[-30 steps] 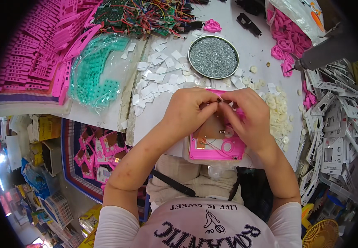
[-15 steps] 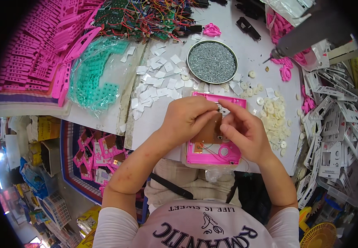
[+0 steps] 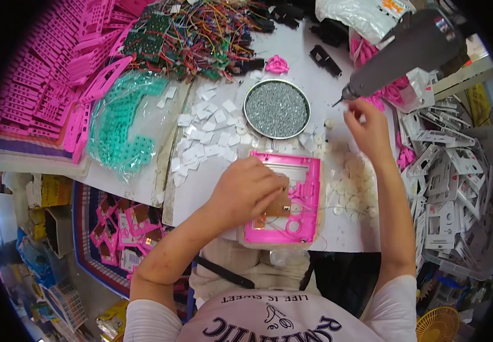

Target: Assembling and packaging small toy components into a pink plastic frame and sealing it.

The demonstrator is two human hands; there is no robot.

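A pink plastic housing (image 3: pixel 312 188) lies on the table in front of me. Over its left part is a brown circuit board (image 3: pixel 279 206) with thin wires running from it. My left hand (image 3: pixel 249 191) has its fingers closed on the upper left of this board, hiding part of it. My right hand (image 3: pixel 367 128) is raised on the right, its thumb and fingers curled together just under the tip of a dark grey electric screwdriver (image 3: pixel 380 68). Whatever those fingers hold is too small to make out. A round tin of small screws (image 3: pixel 276 108) stands beyond the housing.
White square pieces (image 3: pixel 206 134) lie left of the tin, pale round discs (image 3: pixel 346 194) right of the housing. Left are a bag of teal parts (image 3: pixel 118 125) and stacked pink panels (image 3: pixel 35 85); wired circuit boards (image 3: pixel 195 40) sit behind. White panels (image 3: pixel 446 188) fill the right side.
My right hand has left the circuit board and moved up and right to the screwdriver's tip. My left hand stays at the board. The whole view has shifted slightly.
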